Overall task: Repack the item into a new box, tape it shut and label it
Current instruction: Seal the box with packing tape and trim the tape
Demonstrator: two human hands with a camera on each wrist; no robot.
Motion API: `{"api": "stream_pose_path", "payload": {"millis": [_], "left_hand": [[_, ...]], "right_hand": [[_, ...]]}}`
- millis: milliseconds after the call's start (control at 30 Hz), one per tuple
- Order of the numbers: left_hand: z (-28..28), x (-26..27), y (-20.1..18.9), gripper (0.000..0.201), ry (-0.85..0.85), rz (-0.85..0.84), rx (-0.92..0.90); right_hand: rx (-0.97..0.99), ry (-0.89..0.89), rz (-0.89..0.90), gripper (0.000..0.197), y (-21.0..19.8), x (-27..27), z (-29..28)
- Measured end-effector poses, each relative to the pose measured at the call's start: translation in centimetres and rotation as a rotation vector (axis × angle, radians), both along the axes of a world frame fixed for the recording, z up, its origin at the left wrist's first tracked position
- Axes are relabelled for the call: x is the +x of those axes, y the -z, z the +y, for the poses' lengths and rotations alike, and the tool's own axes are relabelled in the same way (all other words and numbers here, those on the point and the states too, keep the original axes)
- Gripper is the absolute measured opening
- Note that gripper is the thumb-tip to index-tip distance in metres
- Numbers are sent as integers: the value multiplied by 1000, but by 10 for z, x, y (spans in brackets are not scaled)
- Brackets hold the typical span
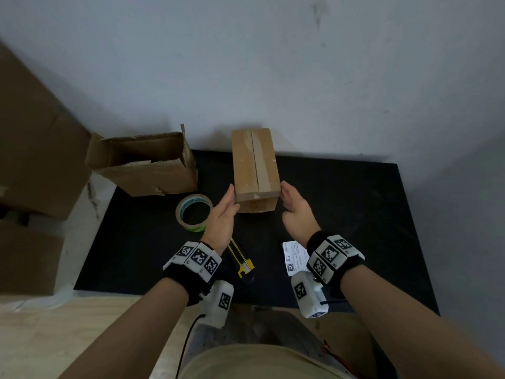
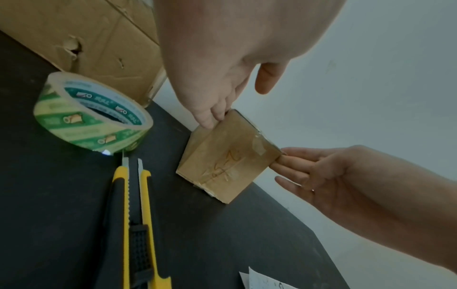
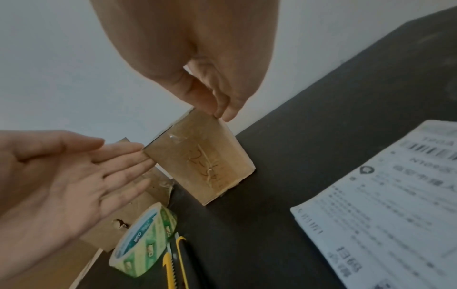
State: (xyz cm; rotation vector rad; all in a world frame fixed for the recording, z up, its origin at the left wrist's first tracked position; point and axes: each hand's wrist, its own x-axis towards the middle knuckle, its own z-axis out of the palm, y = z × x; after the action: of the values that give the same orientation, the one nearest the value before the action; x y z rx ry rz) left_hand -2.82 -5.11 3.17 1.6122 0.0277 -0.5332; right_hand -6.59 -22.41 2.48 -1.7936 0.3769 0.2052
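Note:
A small brown box point(image 1: 255, 165), its top seam taped shut, lies on the black mat point(image 1: 341, 201) close to the wall. My left hand point(image 1: 231, 199) presses straight fingers against its near left side. My right hand point(image 1: 287, 194) does the same on the near right side. In the left wrist view the left fingertips point(image 2: 210, 121) touch the upper corner of the box point(image 2: 227, 156), whose near end bears handwriting under tape. In the right wrist view the right fingertips point(image 3: 222, 113) touch the opposite corner of the box point(image 3: 200, 156). A printed label sheet point(image 1: 295, 255) lies under my right wrist.
A worn, open cardboard box point(image 1: 144, 165) stands at the mat's back left. A green-and-white tape roll point(image 1: 194, 213) and a yellow utility knife point(image 1: 241, 258) lie by my left hand. Large cartons point(image 1: 32, 146) are stacked at the far left. The wall runs right behind the mat.

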Motion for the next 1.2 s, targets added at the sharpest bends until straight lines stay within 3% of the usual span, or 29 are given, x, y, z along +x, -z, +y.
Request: {"api": "stream_pose_path", "payload": {"millis": [100, 267, 367, 667, 833, 1000, 1100, 1200], "left_hand": [[1, 7, 15, 48, 4, -12, 102], [18, 21, 16, 52, 102, -339, 421], [19, 31, 16, 51, 165, -428, 445], [9, 44, 24, 37, 90, -518, 433], [4, 40, 26, 36, 9, -420, 294], [13, 46, 31, 48, 102, -369, 265], [10, 45, 23, 26, 58, -296, 276], [6, 45, 19, 34, 46, -357, 335]], "right_hand": [[-46, 12, 2, 76, 8, 3, -7], [-510, -93, -189, 54, 7, 19, -33], [-595, -203, -235, 48, 5, 29, -39], [-536, -245, -275, 42, 6, 38, -42], [-512, -183, -290, 42, 11, 38, -37], [-465, -279, -271, 48, 9, 39, -45], [-446, -266, -254, 35, 3, 42, -45], [-501, -290, -252, 43, 1, 46, -45]]}}
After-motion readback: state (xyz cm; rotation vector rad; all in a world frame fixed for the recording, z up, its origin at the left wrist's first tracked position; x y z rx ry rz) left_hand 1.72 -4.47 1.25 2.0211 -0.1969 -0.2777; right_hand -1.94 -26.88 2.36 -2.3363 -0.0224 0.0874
